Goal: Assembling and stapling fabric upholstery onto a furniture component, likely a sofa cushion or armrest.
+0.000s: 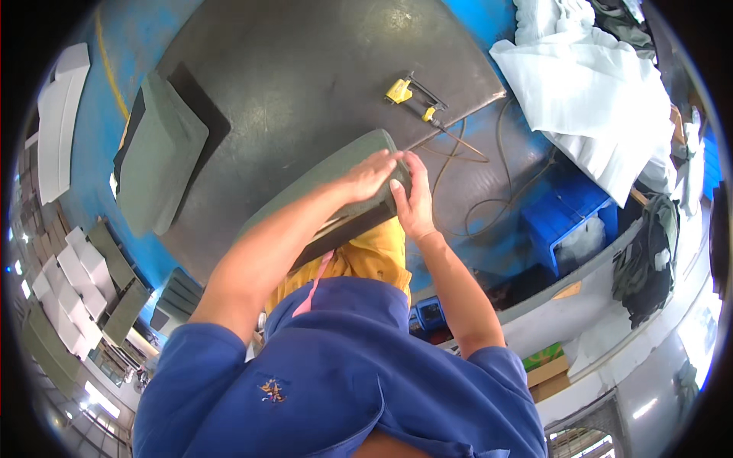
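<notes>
A long grey-green upholstered panel lies slanted across the table's near edge, in front of my body. Its underside shows a dark, open side facing me. My left hand rests palm-down on the fabric near the right end, fingers curled together over the corner. At that same end my right hand grips the panel, its thumb on the near side and its fingers around the end. Both hands' fingertips nearly meet at the corner. Beyond them on the table lies a yellow and black staple gun, apart from both hands.
A dark worn table spreads ahead. Another grey-green upholstered piece stands at its left. The gun's air hose loops off to the right, near a blue plastic stool and white padding sheets. Pale pieces are stacked far left.
</notes>
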`<state>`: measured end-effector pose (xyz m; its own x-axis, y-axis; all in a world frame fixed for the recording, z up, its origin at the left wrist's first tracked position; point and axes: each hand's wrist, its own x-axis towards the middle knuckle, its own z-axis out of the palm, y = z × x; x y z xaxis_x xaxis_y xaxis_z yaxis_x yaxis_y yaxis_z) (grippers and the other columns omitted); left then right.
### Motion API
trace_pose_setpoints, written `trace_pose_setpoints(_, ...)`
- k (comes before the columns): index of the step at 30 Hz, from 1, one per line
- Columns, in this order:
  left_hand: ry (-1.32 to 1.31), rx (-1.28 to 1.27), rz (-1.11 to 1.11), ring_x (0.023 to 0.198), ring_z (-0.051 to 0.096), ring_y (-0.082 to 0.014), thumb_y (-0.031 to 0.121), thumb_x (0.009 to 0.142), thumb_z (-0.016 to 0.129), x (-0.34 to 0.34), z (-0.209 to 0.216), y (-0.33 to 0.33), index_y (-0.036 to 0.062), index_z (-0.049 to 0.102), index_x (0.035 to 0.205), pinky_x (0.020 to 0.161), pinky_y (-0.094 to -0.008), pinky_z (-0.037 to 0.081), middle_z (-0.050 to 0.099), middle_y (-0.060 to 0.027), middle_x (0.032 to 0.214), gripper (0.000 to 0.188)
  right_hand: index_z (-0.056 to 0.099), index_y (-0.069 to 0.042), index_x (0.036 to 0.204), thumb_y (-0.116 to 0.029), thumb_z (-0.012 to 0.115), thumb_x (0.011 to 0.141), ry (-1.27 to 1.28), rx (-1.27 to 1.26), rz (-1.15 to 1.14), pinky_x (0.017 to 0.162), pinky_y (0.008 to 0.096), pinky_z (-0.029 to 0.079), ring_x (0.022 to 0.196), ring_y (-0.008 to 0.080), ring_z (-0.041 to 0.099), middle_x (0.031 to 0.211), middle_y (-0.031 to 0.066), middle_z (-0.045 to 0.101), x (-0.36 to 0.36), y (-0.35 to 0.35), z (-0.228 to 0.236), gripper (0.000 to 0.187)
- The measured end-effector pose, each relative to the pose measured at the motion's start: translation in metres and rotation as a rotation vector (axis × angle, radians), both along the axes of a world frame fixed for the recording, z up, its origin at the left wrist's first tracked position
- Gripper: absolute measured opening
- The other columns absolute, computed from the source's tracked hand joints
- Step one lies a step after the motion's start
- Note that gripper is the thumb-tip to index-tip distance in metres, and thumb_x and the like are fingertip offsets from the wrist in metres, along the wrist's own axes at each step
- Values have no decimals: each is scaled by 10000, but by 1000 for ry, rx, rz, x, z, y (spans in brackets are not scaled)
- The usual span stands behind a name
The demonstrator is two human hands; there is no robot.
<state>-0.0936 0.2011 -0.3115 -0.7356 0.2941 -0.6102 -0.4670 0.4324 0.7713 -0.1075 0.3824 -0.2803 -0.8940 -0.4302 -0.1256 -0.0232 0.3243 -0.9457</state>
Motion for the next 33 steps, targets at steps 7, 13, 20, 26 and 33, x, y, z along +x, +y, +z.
trace_pose_setpoints(7,334,-95,-56,1471,354,-410,283,1100,318,6,34,22,82,429,1519,1223,-486,281,400,-200,1577,478,297,60,1544,-158,566,972,85,10,-7,1218,472,284,1477,454,333,1581,285,349,2,20,-8,669)
trace_pose_setpoints(13,480,-188,-80,1387,438,-441,127,993,519,9,40,17,70,488,1442,1163,-501,366,463,-201,1500,454,343,-9,1560,-134,456,952,-382,-368,-249,1133,388,381,1286,283,520,1498,195,474,4,5,-21,632)
trace_pose_setpoints(20,468,-235,-106,1366,472,-419,110,888,656,15,51,28,90,557,1300,1131,-526,403,496,-176,1456,424,481,-34,1449,-170,622,926,-507,643,87,1020,419,499,1186,328,614,1353,202,602,-96,26,-196,559)
trace_pose_setpoints(26,355,-279,-189,1426,412,-380,278,901,688,11,56,31,132,585,1310,1164,-547,356,464,-147,1509,446,313,-8,1559,-163,649,826,43,948,390,1210,492,290,1455,364,363,1561,187,386,-173,-21,-309,821)
trace_pose_setpoints(33,387,-245,-116,1398,450,-392,271,878,682,14,55,23,138,581,1289,1140,-542,391,478,-148,1499,443,470,-14,1328,-387,750,832,-228,1115,534,1039,437,489,1301,355,555,1356,188,590,-195,-19,-275,681)
